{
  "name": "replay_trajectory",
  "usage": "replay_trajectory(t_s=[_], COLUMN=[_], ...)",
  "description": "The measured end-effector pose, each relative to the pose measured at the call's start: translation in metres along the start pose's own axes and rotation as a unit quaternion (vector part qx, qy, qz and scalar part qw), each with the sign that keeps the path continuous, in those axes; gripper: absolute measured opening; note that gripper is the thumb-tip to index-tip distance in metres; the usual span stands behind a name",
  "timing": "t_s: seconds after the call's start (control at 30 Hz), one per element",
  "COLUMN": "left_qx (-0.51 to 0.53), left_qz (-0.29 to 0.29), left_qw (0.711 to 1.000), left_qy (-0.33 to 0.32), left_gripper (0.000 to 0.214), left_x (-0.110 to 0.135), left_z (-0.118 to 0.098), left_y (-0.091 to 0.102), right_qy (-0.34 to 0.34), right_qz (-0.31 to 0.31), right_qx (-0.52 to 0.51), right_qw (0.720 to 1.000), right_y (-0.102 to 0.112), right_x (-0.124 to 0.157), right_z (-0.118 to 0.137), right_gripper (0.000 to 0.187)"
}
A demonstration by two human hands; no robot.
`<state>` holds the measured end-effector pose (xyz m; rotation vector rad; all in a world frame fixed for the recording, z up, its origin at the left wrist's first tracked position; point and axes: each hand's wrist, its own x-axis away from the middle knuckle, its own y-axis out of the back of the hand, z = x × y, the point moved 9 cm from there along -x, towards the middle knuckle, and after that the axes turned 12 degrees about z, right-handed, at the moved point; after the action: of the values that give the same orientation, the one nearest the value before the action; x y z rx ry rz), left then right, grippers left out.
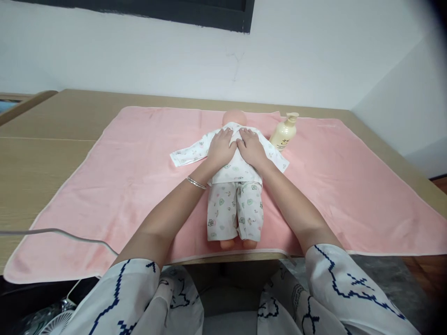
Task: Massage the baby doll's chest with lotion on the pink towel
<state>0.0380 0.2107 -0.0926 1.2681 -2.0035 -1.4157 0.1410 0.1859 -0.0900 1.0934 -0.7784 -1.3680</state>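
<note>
A baby doll (234, 204) in white patterned pyjamas lies on a pink towel (139, 177), its head pointing away from me. My left hand (220, 146) rests flat on the doll's upper torso, fingers stretched out. Beside it my right hand (250, 146) lies flat on the same spot, and the two hands touch in the middle. Neither hand grips anything. A thin bangle sits on my left wrist.
A cream pump bottle (284, 132) stands on the towel just right of the doll's shoulder. The towel covers a wooden table (42, 153) against a white wall. A white cable (63, 232) crosses the towel's front left corner. A small fan (56, 321) sits below left.
</note>
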Motion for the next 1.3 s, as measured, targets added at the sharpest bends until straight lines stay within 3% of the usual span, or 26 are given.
replay_trajectory(t_s=[0.13,0.23,0.37,0.47,0.57,0.7,0.77,1.0,1.17,1.3], left_qx=[0.039,0.023,-0.048,-0.089,-0.083,-0.036,-0.03,-0.079,-0.005,0.021], left_qz=[0.017,0.017,-0.02,-0.027,-0.029,-0.01,-0.004,-0.005,0.028,0.033], left_qw=[0.999,0.999,0.994,0.991,0.993,0.997,0.996,0.993,0.996,0.995], left_qy=[0.021,0.029,0.1,0.094,0.074,0.067,0.079,0.091,0.087,0.095], left_gripper=[0.058,0.056,0.048,0.045,0.043,0.046,0.046,0.054,0.055,0.058], left_x=[-0.006,-0.002,0.019,0.028,0.023,0.009,0.009,0.028,0.014,0.009], left_z=[0.023,0.019,-0.006,-0.027,-0.021,0.006,0.009,-0.026,0.0,0.011], left_y=[0.004,0.007,0.014,0.014,0.014,0.016,0.016,0.009,0.007,0.006], right_qy=[-0.012,0.002,0.024,0.04,0.035,0.01,0.012,0.031,-0.006,0.009], right_qz=[0.021,0.055,0.055,0.013,-0.001,0.014,0.018,0.018,0.029,0.042], right_qx=[0.04,0.058,-0.005,-0.03,-0.016,0.026,0.032,-0.031,0.051,0.07], right_qw=[0.999,0.997,0.998,0.999,0.999,1.0,0.999,0.999,0.998,0.997], right_y=[0.006,0.009,0.013,0.013,0.006,0.001,0.002,0.008,0.004,0.004], right_x=[0.017,0.025,0.015,0.002,-0.001,0.012,0.016,0.002,0.014,0.024], right_z=[0.029,0.045,0.025,0.002,-0.001,0.023,0.032,0.005,0.027,0.047], right_gripper=[0.053,0.048,0.043,0.045,0.05,0.053,0.052,0.05,0.053,0.052])
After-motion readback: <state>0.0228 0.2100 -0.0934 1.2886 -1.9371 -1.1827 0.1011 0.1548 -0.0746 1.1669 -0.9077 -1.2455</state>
